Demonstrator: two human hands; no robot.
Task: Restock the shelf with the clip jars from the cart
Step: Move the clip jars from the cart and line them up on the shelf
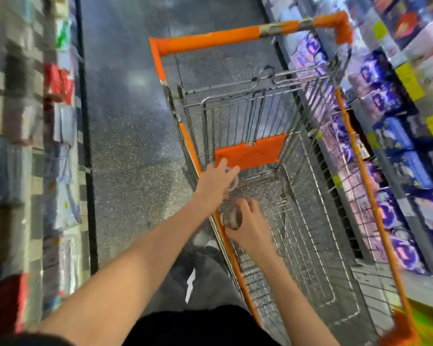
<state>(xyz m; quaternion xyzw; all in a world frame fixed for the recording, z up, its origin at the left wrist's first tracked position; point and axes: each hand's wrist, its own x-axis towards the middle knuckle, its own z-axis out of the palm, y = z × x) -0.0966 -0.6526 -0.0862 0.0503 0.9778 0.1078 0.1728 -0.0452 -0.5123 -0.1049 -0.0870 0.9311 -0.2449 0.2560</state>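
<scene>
At the bottom centre of the frame, the person's dark clothing (198, 325) fills the nearest area, with a dark shoe (205, 248) visible on the speckled grey floor (130, 136) above it. Both bare forearms extend from the lower edge up toward the frame centre.

The right hand (250, 226) sits just right of centre, inside the near end of the silver wire shopping cart with orange trim (317, 221). Its fingers curl round a small clear round jar with dark contents (232, 218), gripping it just inside the cart's left orange rail. The jar is blurred, so its contents cannot be identified.

The left hand (216, 181) lies slightly higher, at frame centre, crossing over the same orange rail. Its fingers are extended and partly bent over a second clear, pale-rimmed jar (232, 181). Motion blur prevents confirming whether the fingers actually close on this jar.

Beyond the hands, the orange plastic flap of the child seat (250, 151) stands against the wire back panel. The orange push handle (235, 36) spans the upper centre to upper right of the frame.

Along the right edge, shelving carries blurred blue and purple boxed goods (397, 136) with yellow price labels (410, 81). Along the left edge, another shelf unit (35, 146) holds blurred packets in red, white and grey.
</scene>
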